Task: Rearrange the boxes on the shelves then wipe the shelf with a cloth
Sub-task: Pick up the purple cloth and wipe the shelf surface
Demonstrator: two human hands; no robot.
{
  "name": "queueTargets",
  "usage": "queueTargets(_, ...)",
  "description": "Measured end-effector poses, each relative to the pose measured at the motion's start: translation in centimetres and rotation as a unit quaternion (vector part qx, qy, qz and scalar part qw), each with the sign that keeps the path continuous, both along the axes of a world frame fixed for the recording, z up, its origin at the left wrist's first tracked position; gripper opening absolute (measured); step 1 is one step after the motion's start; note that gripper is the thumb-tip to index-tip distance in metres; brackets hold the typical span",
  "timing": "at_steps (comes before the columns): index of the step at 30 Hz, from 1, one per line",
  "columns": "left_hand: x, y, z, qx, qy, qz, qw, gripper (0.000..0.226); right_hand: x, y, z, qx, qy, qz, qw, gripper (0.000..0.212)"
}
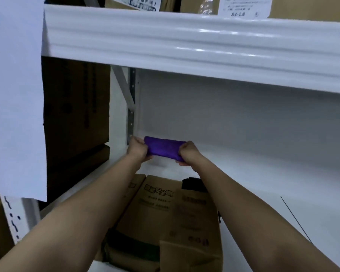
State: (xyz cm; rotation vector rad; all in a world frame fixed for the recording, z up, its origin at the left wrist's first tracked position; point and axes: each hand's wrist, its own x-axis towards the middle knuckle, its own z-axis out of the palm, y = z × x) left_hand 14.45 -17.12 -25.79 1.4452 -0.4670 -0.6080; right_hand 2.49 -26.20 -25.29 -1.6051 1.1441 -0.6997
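The left hand [138, 149] and the right hand [188, 153] each have a tight grip on one end of the purple cloth [163, 147]. They hold it over the white shelf [253, 173]. Brown boxes [165, 213] sit below the arms.

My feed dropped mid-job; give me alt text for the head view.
Both hands, left hand and right hand, grip the ends of a folded purple cloth at the back of a white shelf. Cardboard boxes sit at the shelf's front, between the forearms.
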Motion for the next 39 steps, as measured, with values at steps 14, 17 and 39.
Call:
queueTargets(14,7.9,-4.3,-5.4,0.217,-0.202,-0.06,0.953,0.03,5.6,-2.3,-3.3,0.034,0.189,0.094,0.977,0.034)
queueTargets(17,8.9,-4.6,-6.1,0.251,-0.211,-0.078,0.941,0.03,6.7,-2.4,-3.8,0.009,0.196,0.106,0.975,0.031)
queueTargets(39,13.0,-9.3,-12.2,0.354,-0.351,-0.175,0.849,0.033,10.8,-3.3,-7.0,0.022,0.314,0.177,0.932,0.04)
